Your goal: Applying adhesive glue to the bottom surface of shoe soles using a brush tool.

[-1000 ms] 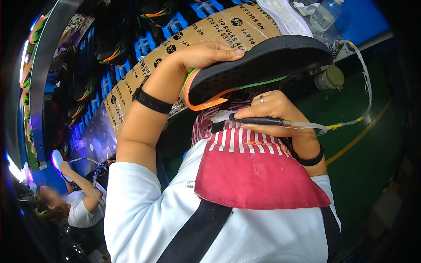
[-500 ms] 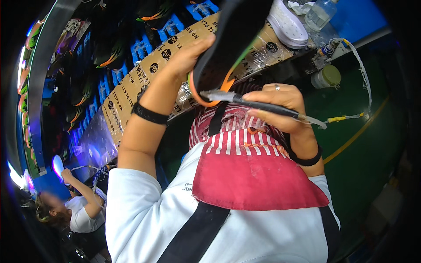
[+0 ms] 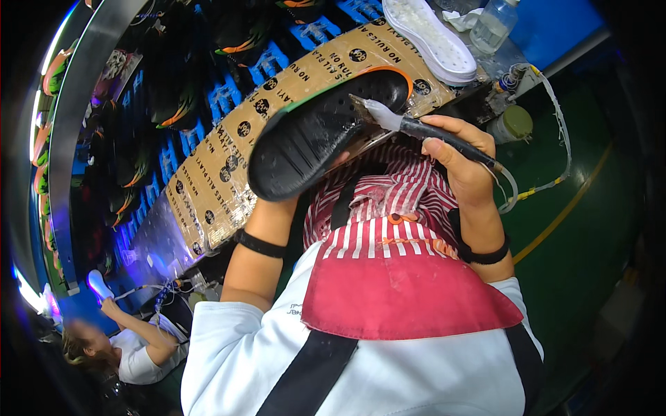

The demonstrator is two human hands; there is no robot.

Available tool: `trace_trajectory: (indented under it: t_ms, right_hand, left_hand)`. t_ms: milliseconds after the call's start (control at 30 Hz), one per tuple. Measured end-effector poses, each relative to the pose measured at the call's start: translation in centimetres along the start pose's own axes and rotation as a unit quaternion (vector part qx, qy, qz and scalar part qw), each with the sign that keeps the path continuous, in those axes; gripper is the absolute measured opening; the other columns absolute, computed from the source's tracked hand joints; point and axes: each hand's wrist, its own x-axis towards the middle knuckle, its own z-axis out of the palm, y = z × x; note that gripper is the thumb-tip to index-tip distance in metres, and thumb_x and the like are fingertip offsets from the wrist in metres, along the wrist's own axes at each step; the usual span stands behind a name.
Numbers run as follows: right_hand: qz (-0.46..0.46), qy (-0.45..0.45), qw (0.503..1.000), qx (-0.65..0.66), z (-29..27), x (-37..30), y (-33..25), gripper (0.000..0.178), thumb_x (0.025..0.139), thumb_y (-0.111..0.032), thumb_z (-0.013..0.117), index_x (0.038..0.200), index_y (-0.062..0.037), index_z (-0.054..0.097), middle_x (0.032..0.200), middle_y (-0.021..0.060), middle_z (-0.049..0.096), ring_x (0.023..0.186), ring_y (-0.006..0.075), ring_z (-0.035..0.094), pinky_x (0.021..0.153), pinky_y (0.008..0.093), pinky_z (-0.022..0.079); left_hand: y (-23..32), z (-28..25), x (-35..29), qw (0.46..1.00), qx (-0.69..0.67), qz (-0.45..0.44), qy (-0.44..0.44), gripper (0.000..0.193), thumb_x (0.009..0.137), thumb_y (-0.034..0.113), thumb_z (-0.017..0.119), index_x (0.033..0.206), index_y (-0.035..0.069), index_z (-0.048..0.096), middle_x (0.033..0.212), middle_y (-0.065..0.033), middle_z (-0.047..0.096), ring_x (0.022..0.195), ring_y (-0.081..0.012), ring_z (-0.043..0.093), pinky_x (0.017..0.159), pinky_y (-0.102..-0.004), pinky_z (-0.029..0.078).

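Note:
A black shoe sole (image 3: 305, 142) with a green and orange edge lies tilted across the view, its broad face toward me. My left hand (image 3: 340, 159) supports it from underneath; most of that hand is hidden, with only a fingertip showing past the sole's near edge. In my right hand (image 3: 461, 156) is a glue brush (image 3: 444, 139), its black handle pinched between thumb and fingers. The whitish, clogged bristles meet the sole's face near its right end. A thin clear tube runs from the handle's back end.
Brown printed tape covers the bench edge (image 3: 229, 163). A white sole (image 3: 433, 45) lies at the far right, beside a clear bottle (image 3: 494, 28). A greenish-lidded tub (image 3: 515, 125) stands below a looping hose (image 3: 565, 125). Blue racks (image 3: 267, 55) hold several dark soles. Another person (image 3: 139, 347) works at lower left.
The sole has turned from nearly edge-on to face me, and my left hand has gone beneath it. The brush has risen from its rim at the near end onto its broad face.

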Motion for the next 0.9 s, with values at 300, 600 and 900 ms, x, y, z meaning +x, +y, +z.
trace_trajectory:
  t_ms: [300, 600, 900]
  right_hand:
    - [0.007, 0.031, 0.999, 0.021, 0.1, 0.2, -0.1, 0.031, 0.078, -0.006, 0.069, 0.105, 0.0087, 0.061, 0.088, 0.0121, 0.065, 0.072, 0.011, 0.06, 0.066, 0.0188, 0.046]
    - [-0.031, 0.055, 0.998, -0.002, 0.6, 0.6, -0.8, 0.019, 0.079, 0.001, 0.066, 0.097, 0.0063, 0.064, 0.086, 0.0098, 0.068, 0.074, 0.0086, 0.063, 0.067, 0.0195, 0.05]
    - [-0.136, 0.112, 0.979, -0.104, 3.8, 2.5, -2.6, 0.016, 0.077, -0.005, 0.069, 0.09, 0.0018, 0.065, 0.067, 0.0045, 0.064, 0.057, 0.0066, 0.059, 0.05, 0.0209, 0.045]
  left_hand:
    - [0.8, 3.1, -1.7, 0.83, -0.486, -0.274, -0.012, 0.083, 0.087, 0.066, 0.025, 0.139, 0.002, 0.028, 0.13, -0.0304, 0.04, 0.116, -0.0445, 0.047, 0.091, -0.0541, 0.045]
    - [0.3, 5.2, -1.6, 0.837, -0.486, -0.248, -0.046, 0.079, 0.083, 0.06, 0.033, 0.137, 0.003, 0.033, 0.128, -0.0265, 0.046, 0.115, -0.0428, 0.049, 0.094, -0.0484, 0.046]
    - [0.1, 5.7, -0.6, 0.81, -0.558, -0.156, -0.091, 0.086, 0.082, 0.069, 0.03, 0.138, 0.003, 0.031, 0.131, -0.0256, 0.043, 0.113, -0.0436, 0.049, 0.09, -0.0479, 0.048]
